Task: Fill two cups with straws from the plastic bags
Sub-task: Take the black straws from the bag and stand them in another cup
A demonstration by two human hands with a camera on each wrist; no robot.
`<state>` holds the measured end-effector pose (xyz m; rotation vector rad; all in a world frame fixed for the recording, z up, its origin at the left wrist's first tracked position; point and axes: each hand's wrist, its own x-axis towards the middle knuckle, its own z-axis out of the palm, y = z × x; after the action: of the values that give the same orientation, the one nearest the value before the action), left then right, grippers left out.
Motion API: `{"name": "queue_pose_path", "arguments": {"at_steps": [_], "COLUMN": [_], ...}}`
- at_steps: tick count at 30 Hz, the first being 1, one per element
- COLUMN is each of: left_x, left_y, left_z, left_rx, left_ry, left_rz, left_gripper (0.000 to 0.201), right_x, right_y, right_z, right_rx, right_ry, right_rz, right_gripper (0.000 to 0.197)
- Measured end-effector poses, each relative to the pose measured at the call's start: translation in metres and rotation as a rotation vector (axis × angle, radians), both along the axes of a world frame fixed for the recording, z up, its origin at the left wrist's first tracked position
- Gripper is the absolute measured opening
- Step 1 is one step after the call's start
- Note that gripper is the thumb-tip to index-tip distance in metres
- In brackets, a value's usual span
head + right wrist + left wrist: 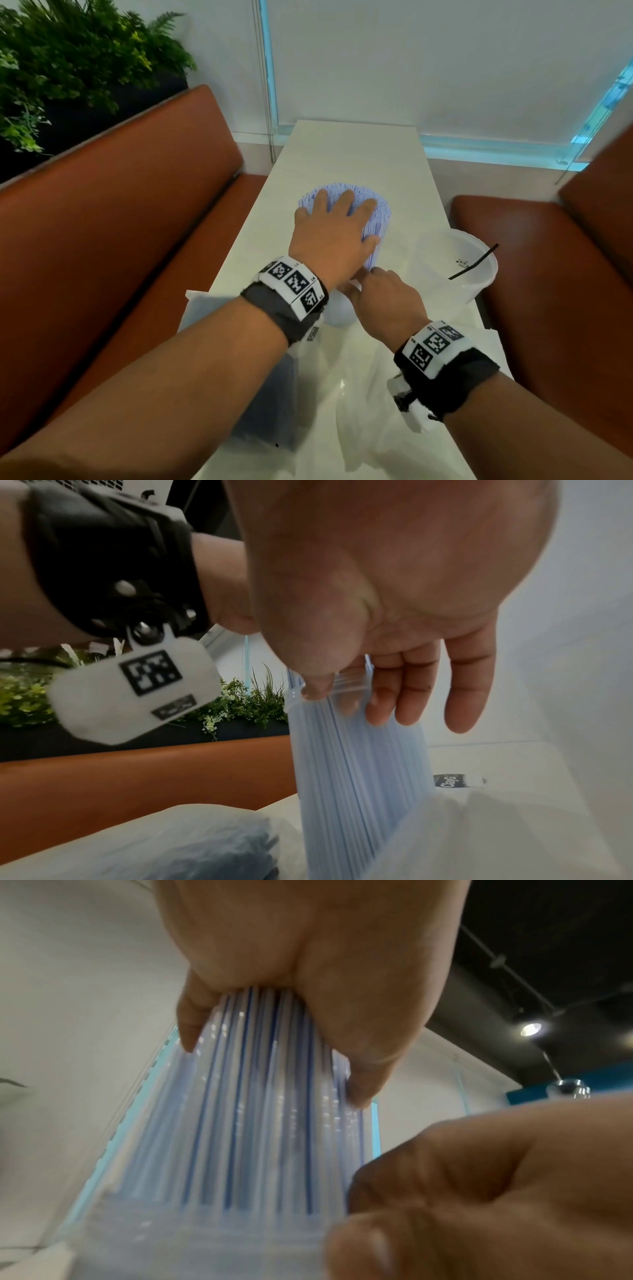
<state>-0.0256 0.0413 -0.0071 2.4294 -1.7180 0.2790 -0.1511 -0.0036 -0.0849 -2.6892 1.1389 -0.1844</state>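
Observation:
A thick bundle of pale blue straws [376,219] stands upright in a clear cup [337,313] at the middle of the white table [356,150]. My left hand [334,233] lies palm down on the straws' top ends, fingers spread and draped over the edge. In the left wrist view the straws [257,1123] fan down from under that palm. My right hand [383,294] holds the bundle low down near the cup's rim, thumb on one side and fingers on the other [404,696]. A second clear cup [476,274] stands to the right with one black straw [474,262] in it.
Crumpled clear plastic bags [359,394] lie at the near end of the table. One bag [267,404] under my left forearm holds dark straws. Orange benches [120,222] flank the table on both sides, with plants [68,68] behind the left one.

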Motion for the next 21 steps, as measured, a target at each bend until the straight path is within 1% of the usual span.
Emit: {"name": "queue_pose_path", "arguments": {"at_steps": [3, 6, 10, 12, 14, 15, 16, 17, 19, 20, 21], "left_x": [0.019, 0.035, 0.053, 0.055, 0.052, 0.049, 0.045, 0.038, 0.023, 0.013, 0.001], "left_y": [-0.016, -0.032, -0.052, -0.055, -0.051, -0.046, -0.038, -0.027, -0.005, 0.005, 0.015], "left_z": [-0.001, -0.002, 0.006, 0.011, 0.016, 0.02, 0.023, 0.024, 0.018, 0.009, -0.004], "left_rx": [-0.025, -0.032, 0.003, 0.057, 0.095, 0.058, -0.035, -0.197, -0.577, -0.658, -0.626], "left_ry": [0.003, 0.005, 0.012, 0.034, 0.068, 0.09, 0.104, 0.096, 0.057, 0.082, 0.156], "left_rz": [-0.042, -0.06, -0.066, -0.068, -0.055, -0.044, -0.04, -0.064, -0.213, -0.28, -0.308], "left_gripper": [0.061, 0.062, 0.063, 0.068, 0.077, 0.081, 0.082, 0.078, 0.056, 0.043, 0.032], "right_x": [0.013, 0.028, 0.042, 0.039, 0.027, 0.017, 0.005, -0.009, -0.038, -0.052, -0.064], "right_y": [-0.013, -0.026, -0.043, -0.047, -0.044, -0.041, -0.036, -0.03, -0.019, -0.013, -0.008], "right_z": [0.005, 0.014, 0.025, 0.031, 0.031, 0.029, 0.024, 0.017, 0.001, -0.008, -0.017], "right_rx": [0.023, 0.101, 0.123, 0.163, 0.149, 0.125, 0.092, 0.056, 0.027, 0.042, 0.072], "right_ry": [0.046, 0.036, 0.104, 0.08, -0.012, -0.071, -0.111, -0.121, -0.05, 0.012, 0.076], "right_rz": [0.042, -0.023, 0.009, 0.026, 0.032, 0.026, 0.014, -0.005, -0.07, -0.112, -0.155], "right_gripper": [0.032, 0.035, 0.035, 0.039, 0.042, 0.042, 0.04, 0.037, 0.028, 0.025, 0.024]}}
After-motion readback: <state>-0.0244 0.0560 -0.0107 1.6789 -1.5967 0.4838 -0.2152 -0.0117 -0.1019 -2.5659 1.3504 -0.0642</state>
